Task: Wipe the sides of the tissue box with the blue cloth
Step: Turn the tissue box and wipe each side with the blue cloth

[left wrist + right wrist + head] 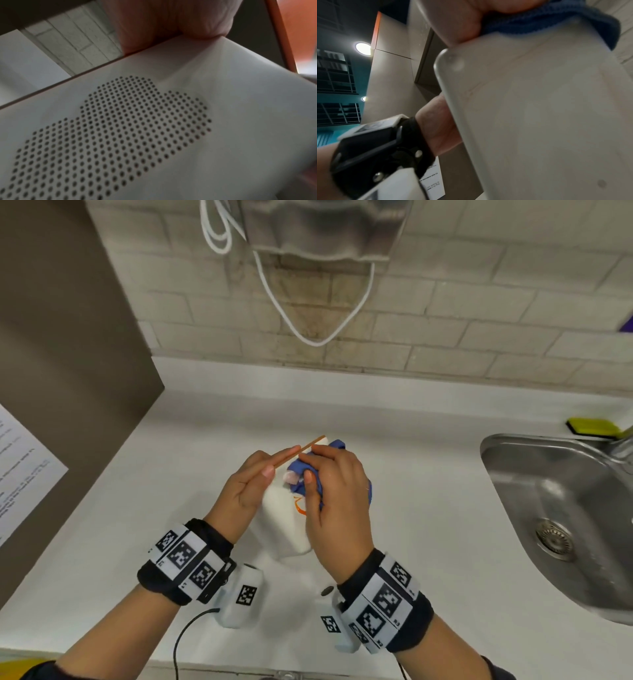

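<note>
A: Looking from the head view: the tissue box [286,518] is held up off the white counter [411,474], tilted, between both hands. The left hand [246,487] braces its left face, fingers straight and pressed together. The right hand [337,494] curls its fingers round the bunched blue cloth [298,470] and presses it on the box's upper end.

B: Risk?

A: Probably slippage. The box is clamped only by flat pressure, so a hard wiping stroke could push it out of the left hand, perhaps toward the sink [548,508].

B: Left wrist view?

A: A perforated white panel of the tissue box [154,135] fills the frame, with a fingertip [171,20] on its edge. The other fingers are cut off.

B: Right wrist view?

A: A plain side of the tissue box [547,115], blurred, with the blue cloth [547,27] at the top. I cannot tell which faces remain unwiped, and the box's opening is hidden.
</note>
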